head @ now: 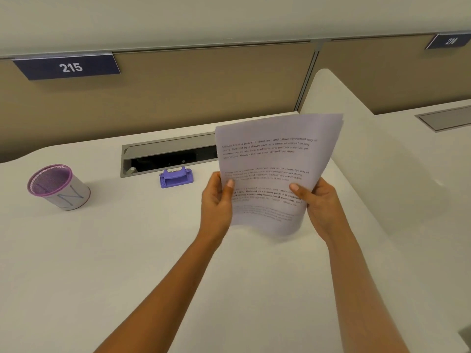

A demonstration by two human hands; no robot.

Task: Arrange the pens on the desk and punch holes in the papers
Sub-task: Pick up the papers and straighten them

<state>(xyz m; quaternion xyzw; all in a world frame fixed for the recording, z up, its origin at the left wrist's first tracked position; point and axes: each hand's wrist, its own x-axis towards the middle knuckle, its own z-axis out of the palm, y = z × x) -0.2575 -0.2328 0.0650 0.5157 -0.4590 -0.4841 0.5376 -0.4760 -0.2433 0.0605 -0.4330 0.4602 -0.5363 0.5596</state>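
**Two hands lift the printed stack clear of the counter**

One purple-rimmed mesh pen cup [58, 186] stands at nine o'clock on the counter [127, 250], with what look like pens showing through its wall, so the pen half of the task seems settled. It sits well apart from the work area, probably to leave room for the sheets.

Above it, at about ten o'clock, a dark plate [67, 67] on the partition reads "215".

Near the centre, a small purple hole punch [176, 177] rests just in front of an open cable tray [169, 155], within easy reach of the left hand [216, 202].

That hand grips the left edge of the papers [275, 171], thumb across the front. The right hand [322, 207] pinches the opposite edge the same way. The stack is held upright and off the counter at about one o'clock, its lower edge bowing, likely so the edges can be squared before they go into the punch. The print is in short paragraphs; "village life" and "peaceful, close-knit" can just be made out, the rest being too blurred.

At two o'clock, far right, a second plate [449, 41] reads "216".
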